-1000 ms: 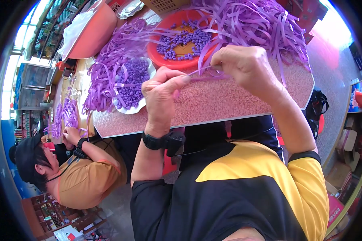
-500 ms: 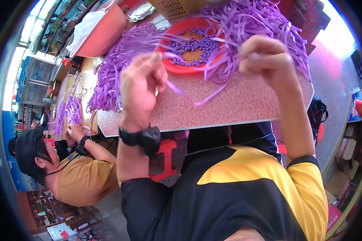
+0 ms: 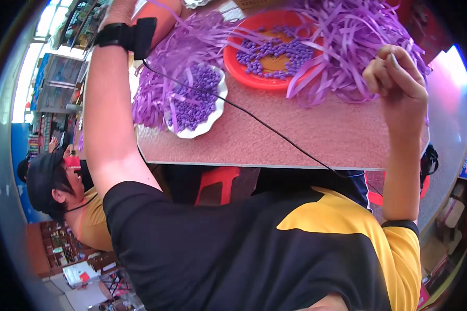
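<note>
cluttered workroom, shelving (image 3: 83, 26) at 10 o'clock; pink speckled table (image 3: 301, 122) across the upper half. clock positions are taken from the centre of the view.

red tray (image 3: 231, 62) near 1 o'clock bears purple beads (image 3: 254, 58). white scalloped dish (image 3: 219, 106) at 11 o'clock is filled with smaller purple beads (image 3: 194, 103). purple ribbons lie in two heaps: right heap (image 3: 358, 36) between 1 and 2, partly over the tray; left heap (image 3: 150, 106) between 10 and 11, beside the dish.

left hand (image 3: 120, 11), at 11 o'clock, is cut off by the upper edge; its finger state cannot be told. one ribbon strand (image 3: 163, 9) shows close by; whether it is held cannot be determined. right hand (image 3: 398, 78), at 2 o'clock, has its fingers curled in with the thumb against them; no ribbon is seen in it.

judgement: the step in hand is a long left-arm reach with a strand. next move calls for a light pinch on the strand and keeping the black cable (image 3: 254, 119) clear of the dish.
</note>
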Demonstrator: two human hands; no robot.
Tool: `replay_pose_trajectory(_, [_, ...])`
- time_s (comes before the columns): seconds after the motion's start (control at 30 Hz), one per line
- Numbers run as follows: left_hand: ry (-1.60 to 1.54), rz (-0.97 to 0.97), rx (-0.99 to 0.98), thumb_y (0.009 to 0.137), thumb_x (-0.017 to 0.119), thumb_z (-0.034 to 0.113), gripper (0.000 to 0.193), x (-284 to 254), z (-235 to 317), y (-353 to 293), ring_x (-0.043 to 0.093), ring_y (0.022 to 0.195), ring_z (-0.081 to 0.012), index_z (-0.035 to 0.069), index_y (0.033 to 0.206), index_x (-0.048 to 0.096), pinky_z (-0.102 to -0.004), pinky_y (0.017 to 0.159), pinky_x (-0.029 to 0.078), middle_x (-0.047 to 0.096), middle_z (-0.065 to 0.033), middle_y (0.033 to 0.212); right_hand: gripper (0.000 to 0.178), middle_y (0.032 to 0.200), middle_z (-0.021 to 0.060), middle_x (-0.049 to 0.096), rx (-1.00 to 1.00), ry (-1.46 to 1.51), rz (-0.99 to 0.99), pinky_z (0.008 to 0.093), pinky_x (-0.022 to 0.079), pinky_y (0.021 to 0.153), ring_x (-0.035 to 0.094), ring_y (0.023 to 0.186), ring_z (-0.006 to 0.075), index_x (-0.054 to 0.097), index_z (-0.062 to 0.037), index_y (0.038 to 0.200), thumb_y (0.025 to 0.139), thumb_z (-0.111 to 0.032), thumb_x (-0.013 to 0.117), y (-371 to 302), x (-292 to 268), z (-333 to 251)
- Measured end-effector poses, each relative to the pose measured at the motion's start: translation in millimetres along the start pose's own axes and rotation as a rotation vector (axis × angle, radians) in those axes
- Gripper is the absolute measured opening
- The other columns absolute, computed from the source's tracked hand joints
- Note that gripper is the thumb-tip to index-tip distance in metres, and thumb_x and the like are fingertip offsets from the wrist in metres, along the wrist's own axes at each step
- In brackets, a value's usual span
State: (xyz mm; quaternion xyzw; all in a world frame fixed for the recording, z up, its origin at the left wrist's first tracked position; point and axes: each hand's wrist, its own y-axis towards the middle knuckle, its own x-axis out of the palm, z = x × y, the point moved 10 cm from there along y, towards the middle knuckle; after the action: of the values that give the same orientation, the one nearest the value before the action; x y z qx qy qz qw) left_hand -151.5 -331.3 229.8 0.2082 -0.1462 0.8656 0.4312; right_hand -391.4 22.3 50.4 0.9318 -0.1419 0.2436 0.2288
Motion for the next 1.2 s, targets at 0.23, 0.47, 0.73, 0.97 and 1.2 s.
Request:
replay_pose_trajectory(0.23, [1.515,0.594,0.187,0.083,0.075,0.021,0.028,-1,-122,-140,0.06,0.077,-0.0056,0.005,0.105,0.075,-0.0238,0.068,0.046,0.072,0.0002,0.09,0.02,0.074,0.0033,0.055,0.061,-0.153,0.018,0.0263,0.039,0.059,0.042,0.06,0.0089,0.067,0.0065,0.107,0.096,-0.009,0.06,-11,10,7])
replay_pose_trajectory(0.47, [1.631,0.87,0.325,0.08,0.07,0.0,0.006,-42,-200,-284,0.065,0.078,-0.0255,0.002,0.086,0.07,-0.0358,0.071,0.051,0.065,-0.0112,0.083,0.02,0.08,0.0036,0.06,0.109,-0.233,-0.093,0.0251,0.04,0.06,0.042,0.061,0.0072,0.066,0.0068,0.108,0.095,-0.007,0.06,-16,28,18])
replay_pose_trajectory(0.73, [1.564,0.826,0.504,0.082,0.065,-0.009,0.02,-33,-235,-295,0.062,0.079,-0.015,0.0,0.1,0.07,-0.0263,0.065,0.051,0.062,-0.0084,0.099,0.02,0.069,-0.0006,0.045,0.183,-0.332,-0.02,0.0247,0.035,0.059,0.038,0.061,0.0087,0.065,0.0056,0.108,0.097,-0.01,0.058,-15,21,33])
replay_pose_trajectory(0.97, [1.679,0.724,0.581,0.07,0.071,-0.003,0.028,4,-234,-277,0.06,0.09,-0.0308,0.002,0.097,0.069,-0.0399,0.079,0.05,0.061,-0.013,0.095,0.02,0.065,-0.0013,0.039,0.224,-0.366,0.001,0.0248,0.032,0.059,0.038,0.062,0.0106,0.064,0.0042,0.109,0.098,-0.011,0.056,-14,17,39])
replay_pose_trajectory(1.2, [1.896,0.596,0.497,0.067,0.077,0.006,0.032,23,-244,-250,0.058,0.09,-0.0328,0.002,0.098,0.07,-0.0424,0.077,0.049,0.059,-0.0126,0.091,0.018,0.071,-0.0009,0.052,0.165,-0.285,-0.02,0.024,0.037,0.058,0.037,0.058,0.0058,0.066,0.0072,0.105,0.095,-0.007,0.062,-14,22,33])
